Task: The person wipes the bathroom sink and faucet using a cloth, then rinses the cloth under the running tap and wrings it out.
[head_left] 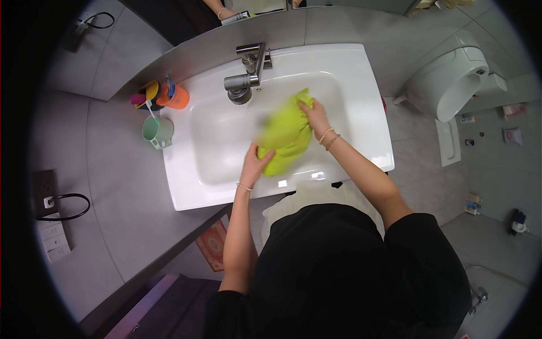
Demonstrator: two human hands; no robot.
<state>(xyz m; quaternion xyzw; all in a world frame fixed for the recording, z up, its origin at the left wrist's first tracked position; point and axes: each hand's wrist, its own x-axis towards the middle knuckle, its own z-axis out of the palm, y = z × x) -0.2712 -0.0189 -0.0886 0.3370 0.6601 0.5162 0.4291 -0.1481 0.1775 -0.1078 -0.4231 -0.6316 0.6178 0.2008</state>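
Glossy, smooth white ceramic is seen on the sink (368, 113), and shiny metal's used for the tap (241, 82). The lime-green cloth (287, 131) is probably best called soft matt fabric, wrinkled, but it's pretty blurred. Smooth plastic is shown by the mint cup (161, 131) and orange cup (179, 98); the black shirt (339, 265) is made of matt cloth.

Hand clearance over the sink (344, 59)
Open above the left part of the basin (217, 150) and along its right side, beyond the right hand (316, 117). Blocked through the middle by the lime-green cloth (286, 135), spanning left hand (254, 165) to right hand. Obstructed at back by the overhanging faucet (243, 82), at left by the mint-green cup (157, 132) and orange cup (180, 98), at front by the torso (333, 265).
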